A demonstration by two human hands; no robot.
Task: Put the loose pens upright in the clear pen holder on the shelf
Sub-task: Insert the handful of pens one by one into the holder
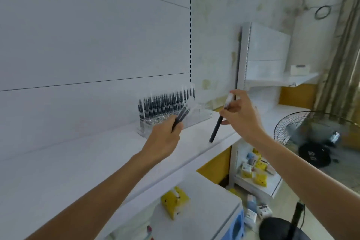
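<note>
Starting at the left: a white shelf (pixel 78 161) runs diagonally toward the right. The left hand (pixel 165 138) is above it, fingers curled round the lower ends of a bundle of dark pens (pixel 182 116). Two barrels show, with their upper ends angled toward the holder.

Just behind, the clear pen holder (pixel 202 113) stands on the shelf by the back panel. Its left part is packed with standing pens (pixel 163 103), upright in rows. The right part looks unfilled, though the transparent walls make that hard to confirm.

Right of the holder, a single pen (pixel 216 127) hangs steeply tilted, dark barrel down. Its lower tip is at or just above the shelf; I cannot tell whether it touches. The right hand (pixel 243 117) pinches the pen's pale upper end between thumb and fingertips. A floor fan (pixel 292 126) stands further right, well apart.

Handling, as a judgement: the pens are light, stiff, smooth plastic and likely to swing or slip when pinched at one end. A mid-barrel grip should steer better, feeding one pen at a time. The holder looks light, so a sideways knock could shift it or upset the rows.
</note>
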